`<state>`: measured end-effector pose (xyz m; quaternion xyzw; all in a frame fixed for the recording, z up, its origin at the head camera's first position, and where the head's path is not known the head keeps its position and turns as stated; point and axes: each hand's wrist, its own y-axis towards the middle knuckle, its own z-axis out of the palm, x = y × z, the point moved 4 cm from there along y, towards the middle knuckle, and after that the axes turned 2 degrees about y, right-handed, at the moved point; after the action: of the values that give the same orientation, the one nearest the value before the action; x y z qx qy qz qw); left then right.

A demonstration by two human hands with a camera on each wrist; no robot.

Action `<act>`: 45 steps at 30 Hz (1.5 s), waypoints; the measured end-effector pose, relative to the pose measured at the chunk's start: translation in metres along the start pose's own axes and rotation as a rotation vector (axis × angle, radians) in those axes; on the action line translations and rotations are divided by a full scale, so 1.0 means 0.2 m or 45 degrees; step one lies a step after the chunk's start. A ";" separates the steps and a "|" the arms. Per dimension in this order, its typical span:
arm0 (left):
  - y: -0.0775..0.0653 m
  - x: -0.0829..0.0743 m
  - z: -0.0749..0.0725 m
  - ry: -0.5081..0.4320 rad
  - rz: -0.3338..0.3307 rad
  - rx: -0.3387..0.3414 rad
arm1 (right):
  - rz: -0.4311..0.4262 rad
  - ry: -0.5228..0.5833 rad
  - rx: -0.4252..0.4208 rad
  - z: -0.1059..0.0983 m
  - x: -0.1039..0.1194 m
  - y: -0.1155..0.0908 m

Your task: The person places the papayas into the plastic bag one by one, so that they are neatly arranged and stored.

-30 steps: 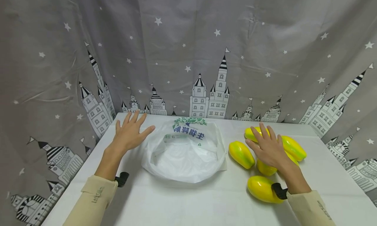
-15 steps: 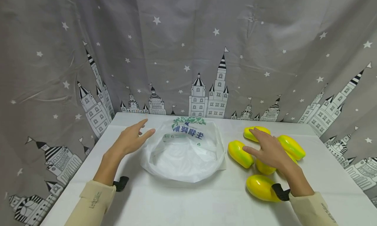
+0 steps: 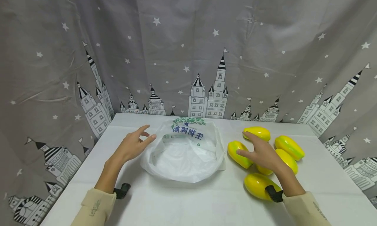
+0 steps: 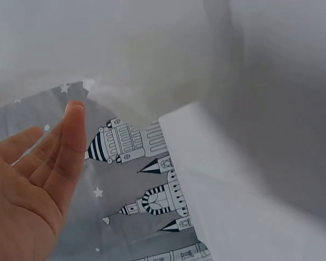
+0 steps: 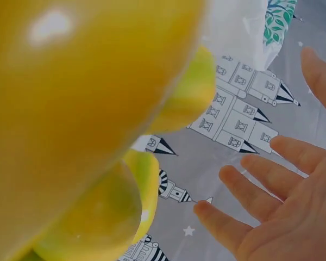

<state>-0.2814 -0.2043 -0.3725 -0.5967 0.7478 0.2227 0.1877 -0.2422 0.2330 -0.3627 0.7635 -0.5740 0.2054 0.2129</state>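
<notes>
A white plastic bag with green leaves and blue lettering lies spread, its mouth facing up, in the middle of the head view. My left hand is raised beside the bag's left edge, fingers loosely bent and holding nothing. Over a cluster of yellow-green fruits, papaya-like in shape, hovers my right hand. Its thumb passes in front of the left papaya, and its fingers point toward the back papaya. The right wrist view shows the right palm with fingers extended and nothing held; a papaya looms close.
Two papayas lie at the far right, one yellow-green and one mostly yellow. The front papaya sits near the right wrist's black strap. A white tabletop meets a grey castle-print curtain behind.
Both hands have gone from spread fingers to a looser bend. The right hand has shifted slightly left, uncovering more of the papayas behind it. The bag has stayed put.
</notes>
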 end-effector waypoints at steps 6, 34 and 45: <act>-0.01 0.00 0.04 -0.042 0.009 -0.017 | -0.012 0.042 -0.012 0.04 0.00 0.02; -0.07 -0.01 0.08 -0.218 0.008 -0.354 | 0.075 0.076 -0.026 0.22 0.00 0.08; -0.06 -0.02 0.08 -0.227 -0.002 -0.314 | 0.151 0.044 0.003 0.23 -0.01 0.07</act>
<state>-0.2690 -0.1938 -0.3851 -0.5936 0.6945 0.3650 0.1789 -0.2534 0.2053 -0.4007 0.7248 -0.6143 0.2315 0.2093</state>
